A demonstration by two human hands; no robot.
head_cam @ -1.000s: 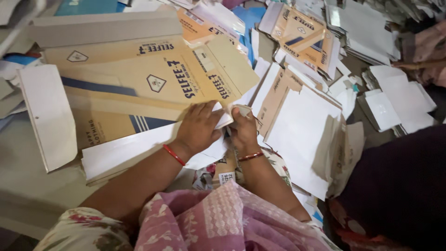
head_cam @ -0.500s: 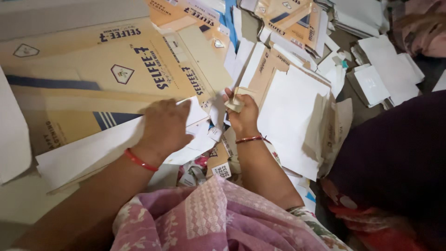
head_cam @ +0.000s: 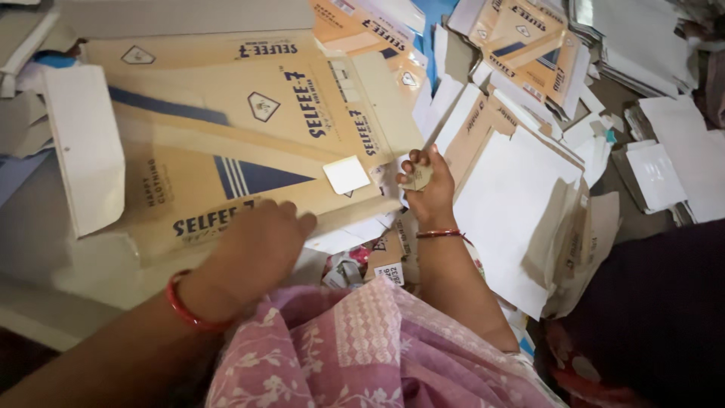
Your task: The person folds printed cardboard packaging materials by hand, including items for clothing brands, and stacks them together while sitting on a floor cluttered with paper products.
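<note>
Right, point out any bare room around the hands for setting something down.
Little is bare. One grey patch of floor lies left of the white flap, beyond the left hand. Another dark gap shows right of the white sheet stack. Around the right hand, flattened tan cartons and loose sheets overlap.

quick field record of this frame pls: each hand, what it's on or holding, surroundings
left hand: flat on tan flattened carton, near its lower edge
right hand: grip closed on small pale scrap
white square patch: on the carton, between the hands
surroundings: white card sheets to the right, more tan cartons behind
wrists: red bangle on left, thin bangle on right
</note>
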